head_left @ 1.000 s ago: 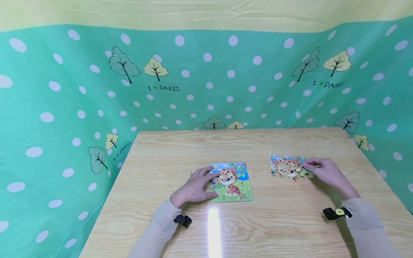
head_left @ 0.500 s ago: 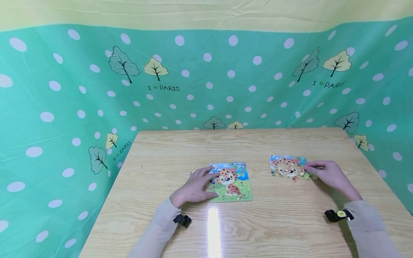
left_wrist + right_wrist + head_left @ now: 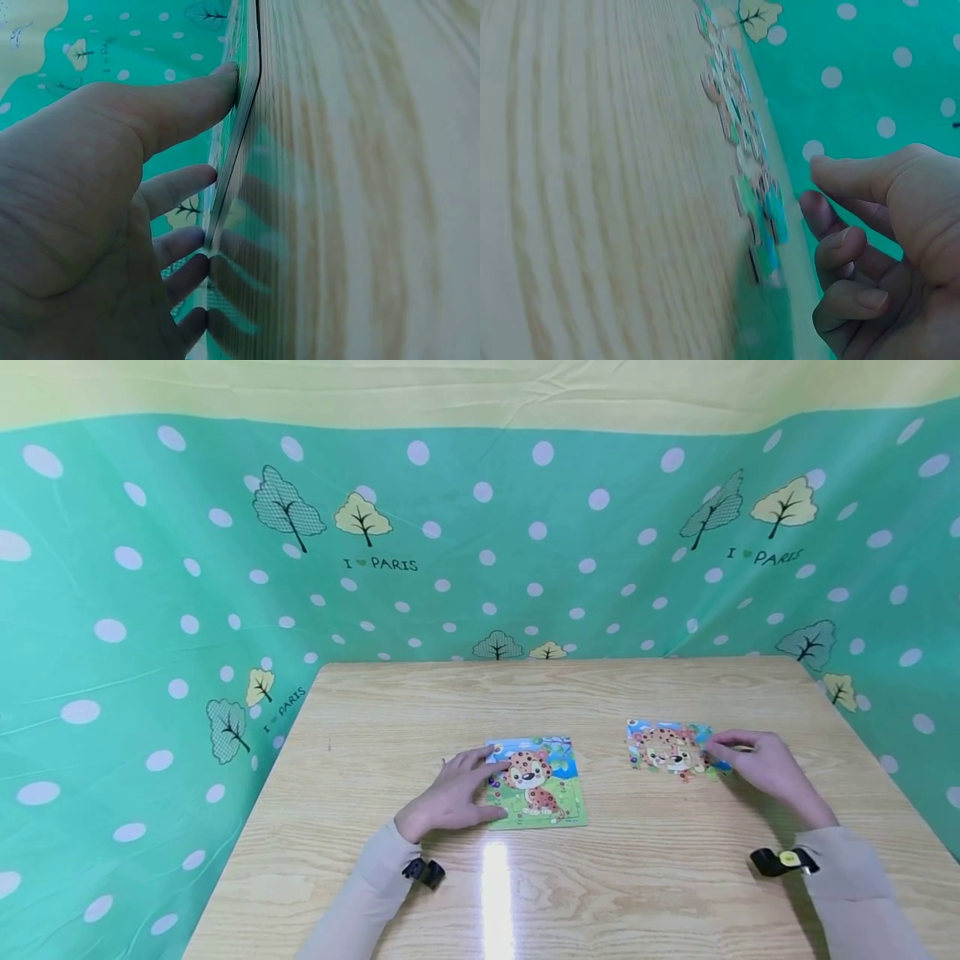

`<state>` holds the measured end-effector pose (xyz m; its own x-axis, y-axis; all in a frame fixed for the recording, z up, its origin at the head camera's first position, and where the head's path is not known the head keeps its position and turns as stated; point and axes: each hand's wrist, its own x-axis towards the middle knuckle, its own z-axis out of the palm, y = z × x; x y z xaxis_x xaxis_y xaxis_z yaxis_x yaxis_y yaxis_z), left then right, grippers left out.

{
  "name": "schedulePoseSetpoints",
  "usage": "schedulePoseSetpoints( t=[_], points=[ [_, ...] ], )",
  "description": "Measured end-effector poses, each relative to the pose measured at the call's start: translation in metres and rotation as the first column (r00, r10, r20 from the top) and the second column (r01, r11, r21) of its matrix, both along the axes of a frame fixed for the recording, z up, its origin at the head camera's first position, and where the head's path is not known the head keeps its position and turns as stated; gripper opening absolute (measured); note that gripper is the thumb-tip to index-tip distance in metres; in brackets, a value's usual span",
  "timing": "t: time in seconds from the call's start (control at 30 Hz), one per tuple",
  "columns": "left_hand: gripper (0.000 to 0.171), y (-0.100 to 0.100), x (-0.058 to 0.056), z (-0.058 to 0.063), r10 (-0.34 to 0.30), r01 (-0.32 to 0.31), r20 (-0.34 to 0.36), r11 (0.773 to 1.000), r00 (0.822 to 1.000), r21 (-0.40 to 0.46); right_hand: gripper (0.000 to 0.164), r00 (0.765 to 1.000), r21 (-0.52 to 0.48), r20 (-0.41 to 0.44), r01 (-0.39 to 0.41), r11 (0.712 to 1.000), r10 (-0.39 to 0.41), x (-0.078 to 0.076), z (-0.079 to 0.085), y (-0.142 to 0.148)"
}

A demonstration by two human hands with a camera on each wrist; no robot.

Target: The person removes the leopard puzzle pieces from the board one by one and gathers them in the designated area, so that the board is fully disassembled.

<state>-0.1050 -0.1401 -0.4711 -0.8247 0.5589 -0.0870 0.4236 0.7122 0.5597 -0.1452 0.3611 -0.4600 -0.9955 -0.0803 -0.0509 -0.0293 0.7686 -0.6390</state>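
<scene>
In the head view a square picture puzzle board (image 3: 551,810) with a spotted leopard cub lies mid-table. My left hand (image 3: 453,793) rests on its left side, fingers spread; in the left wrist view the thumb (image 3: 191,105) lies along the board's edge and the other fingertips touch it. To the right, several jigsaw pieces (image 3: 663,752) form a partial picture of a similar cub. My right hand (image 3: 761,768) is at their right end. In the right wrist view its thumb and index finger stand slightly apart, beside the pieces (image 3: 761,202), with nothing visible between them.
The pale wooden table (image 3: 405,702) has a bright light reflection (image 3: 497,893) near its front. A green dotted cloth (image 3: 480,560) hangs behind and along both sides. Black straps (image 3: 783,860) sit at both wrists.
My right hand drew back slightly to the right, then returned a little. A blue patch now shows beside its fingertips at the pieces' lower right. The left hand stays in place.
</scene>
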Motion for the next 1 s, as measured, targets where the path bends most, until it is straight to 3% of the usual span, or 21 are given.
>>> schedulePoseSetpoints(
  t=[0.37, 0.53, 0.73, 1.0],
  points=[
    [0.076, -0.001, -0.001, -0.002, 0.004, -0.004, -0.002, 1.0, 1.0, 0.011, 0.037, 0.995, -0.066, -0.064, -0.078, 0.995, 0.073, 0.002, 0.003, -0.045],
    [0.076, 0.001, 0.0, -0.003, 0.009, -0.009, 0.0, 1.0, 1.0, 0.004, 0.026, 0.989, -0.114, -0.092, -0.125, 0.986, 0.115, 0.003, -0.003, -0.074],
    [0.076, 0.001, -0.001, -0.004, 0.006, -0.006, -0.002, 1.0, 1.0, 0.003, 0.013, 0.972, -0.093, -0.164, -0.186, 0.978, 0.169, 0.003, -0.011, -0.101],
    [0.076, 0.001, 0.0, -0.004, 0.009, -0.009, 0.003, 1.0, 1.0, 0.011, 0.013, 0.968, -0.129, -0.125, -0.231, 0.964, 0.216, 0.008, -0.011, -0.134]
  ],
)
